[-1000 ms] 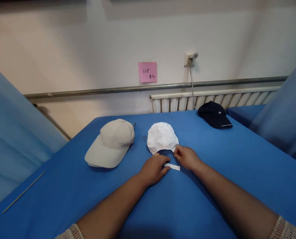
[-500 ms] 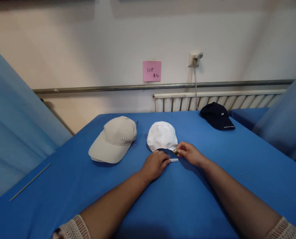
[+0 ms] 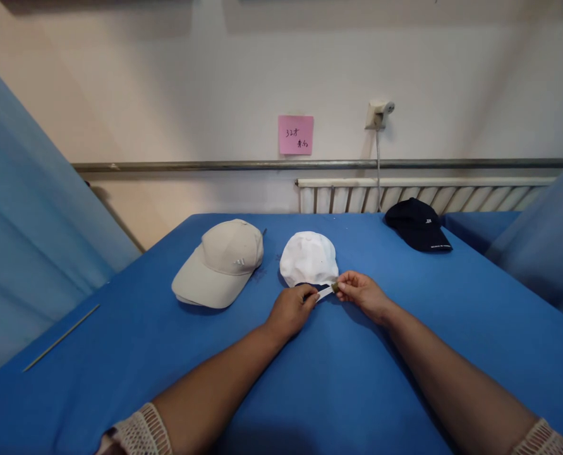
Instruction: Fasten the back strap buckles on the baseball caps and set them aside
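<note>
A white cap rests on the blue-covered surface with its back opening towards me. My left hand pinches the cap's narrow white strap between thumb and fingers. At the opening's right side, my right hand is closed on a small gold-olive buckle. The strap's free end meets the buckle; whether it has passed through, I cannot tell. A beige cap lies to the left of the white one, its brim pointing left and towards me.
A black cap lies at the back right. A thin stick is on the left of the blue cover. Behind are a radiator, a metal rail, a socket with a cord and a pink note. Blue curtains hang at both sides.
My left hand has raised the strap from below the opening, tilting its end up to the buckle. My right hand has kept hold of the buckle. The view has shifted slightly.
</note>
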The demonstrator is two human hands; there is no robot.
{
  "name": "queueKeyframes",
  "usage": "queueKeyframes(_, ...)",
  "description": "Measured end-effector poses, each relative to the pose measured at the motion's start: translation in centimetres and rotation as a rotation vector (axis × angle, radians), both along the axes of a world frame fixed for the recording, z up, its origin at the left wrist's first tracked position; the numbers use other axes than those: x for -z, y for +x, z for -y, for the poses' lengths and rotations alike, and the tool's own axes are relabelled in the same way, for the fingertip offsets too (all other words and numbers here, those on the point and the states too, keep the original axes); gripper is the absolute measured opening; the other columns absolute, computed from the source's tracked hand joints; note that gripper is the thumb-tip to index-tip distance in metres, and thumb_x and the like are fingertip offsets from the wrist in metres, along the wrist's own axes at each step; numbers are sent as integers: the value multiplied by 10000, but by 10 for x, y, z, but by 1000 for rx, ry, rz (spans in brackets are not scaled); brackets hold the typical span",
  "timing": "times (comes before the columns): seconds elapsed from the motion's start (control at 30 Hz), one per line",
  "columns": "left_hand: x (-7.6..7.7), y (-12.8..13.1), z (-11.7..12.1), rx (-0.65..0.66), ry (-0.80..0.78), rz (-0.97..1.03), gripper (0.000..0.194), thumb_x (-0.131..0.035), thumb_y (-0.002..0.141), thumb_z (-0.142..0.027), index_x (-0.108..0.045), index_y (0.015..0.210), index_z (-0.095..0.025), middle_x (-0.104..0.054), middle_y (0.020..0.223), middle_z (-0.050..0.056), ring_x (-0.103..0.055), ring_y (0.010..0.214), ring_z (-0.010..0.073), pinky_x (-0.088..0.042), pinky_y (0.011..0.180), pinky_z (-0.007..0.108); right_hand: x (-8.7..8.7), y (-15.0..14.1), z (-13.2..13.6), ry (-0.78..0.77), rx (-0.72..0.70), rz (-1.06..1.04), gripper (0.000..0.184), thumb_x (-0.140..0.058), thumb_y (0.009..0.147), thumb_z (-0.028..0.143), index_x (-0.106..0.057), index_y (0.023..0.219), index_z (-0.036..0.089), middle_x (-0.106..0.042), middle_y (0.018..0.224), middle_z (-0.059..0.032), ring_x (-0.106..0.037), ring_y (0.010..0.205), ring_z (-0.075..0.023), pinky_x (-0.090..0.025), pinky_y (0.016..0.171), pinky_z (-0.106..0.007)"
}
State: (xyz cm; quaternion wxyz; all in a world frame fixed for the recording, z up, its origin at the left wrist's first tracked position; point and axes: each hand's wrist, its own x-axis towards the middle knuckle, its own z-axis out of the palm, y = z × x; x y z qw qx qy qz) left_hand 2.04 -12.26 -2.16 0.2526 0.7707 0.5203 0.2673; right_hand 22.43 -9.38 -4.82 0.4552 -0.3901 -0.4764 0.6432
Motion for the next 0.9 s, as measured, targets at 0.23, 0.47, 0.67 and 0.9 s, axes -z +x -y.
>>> queueKeyframes(0.23,1,0,-3,-28,-68,37,276,-504,862,-359,-712,895,-181,-722,814,29,-617,697,160,-403,617,248,0,-3,1,51,1,51,331,-778,620,417,-583,746,182,-611,629,23,-533,576,-102,-397,607,-254)
queueKeyframes(0.47,1,1,-1,-18,-89,94,281,-488,863,-354,-694,844,-163,-690,730,10,-583,636,140,-399,600,235,0,-4,1,31,14,20,347,-792,615,423,-586,756,183,-622,630,25,-548,580,-103,-400,615,-258)
queueKeyframes(0.67,1,2,-1,-12,-46,125,259,-488,870,-328,-684,828,-164,-686,735,4,-580,637,130,-401,615,230,1,-3,2,13,-26,-44,332,-795,634,404,-586,768,184,-630,634,19,-548,579,-104,-392,599,-257)
queueKeyframes(0.9,3,3,-1,-9,-7,109,252,-489,877,-323,-687,839,-172,-699,767,10,-598,665,137,-398,608,228,0,-6,3,10,-22,-40,353,-804,628,408,-601,804,179,-640,694,9,-582,623,-117,-432,641,-281)
